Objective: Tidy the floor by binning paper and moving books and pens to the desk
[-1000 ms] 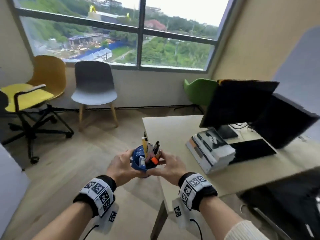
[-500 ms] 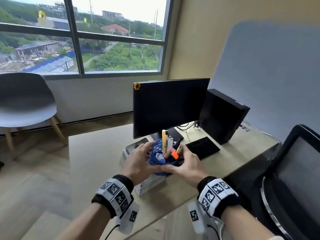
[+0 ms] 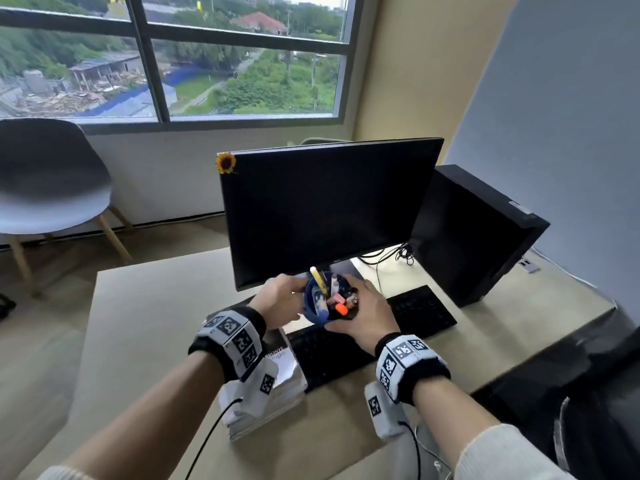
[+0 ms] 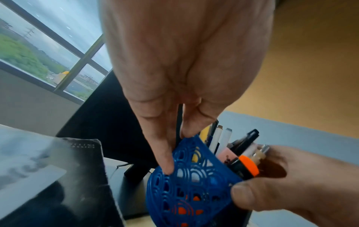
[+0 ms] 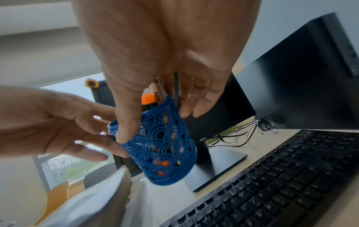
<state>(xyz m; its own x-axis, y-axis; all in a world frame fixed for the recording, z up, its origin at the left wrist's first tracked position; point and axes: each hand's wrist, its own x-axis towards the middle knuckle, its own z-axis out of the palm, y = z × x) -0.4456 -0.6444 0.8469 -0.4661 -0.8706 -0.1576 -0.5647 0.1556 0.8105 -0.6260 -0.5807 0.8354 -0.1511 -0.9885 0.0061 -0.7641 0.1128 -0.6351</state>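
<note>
A: Pen holder (image 3: 320, 306), blue lattice plastic, was up off the worktop (image 3: 149, 323), held between both hands in front of the monitor (image 3: 329, 209) and above the keyboard (image 3: 374, 327). Contents: a yellow marker (image 3: 318, 279), white pens (image 3: 334, 283), a pink one, an orange-capped marker (image 3: 341, 309), a black pen (image 4: 245, 140).

B: State of each grip?

A: Left hand (image 3: 277, 301) had fingers curled onto the holder's far side; left wrist view showed a fingertip (image 4: 168, 168) pressed on the lattice. Right hand (image 3: 367, 318) clamped the near side, thumb (image 5: 124, 130) on the wall, fingers over the rim.

B: Anything hidden?

A: Holder's base was covered by the hands in the head view; right wrist view showed it clear of the monitor stand (image 5: 213, 165). Stack of books (image 3: 273, 379) lay on the worktop beneath the left wrist, partly covered by the wrist camera. Cover lettering was too blurred to read.

B: One view only?

A: Orange showing through the lattice low down appeared in the wrist views alone. The computer tower (image 3: 478, 230) and grey chair (image 3: 48, 181) were whole only from the head.
</note>
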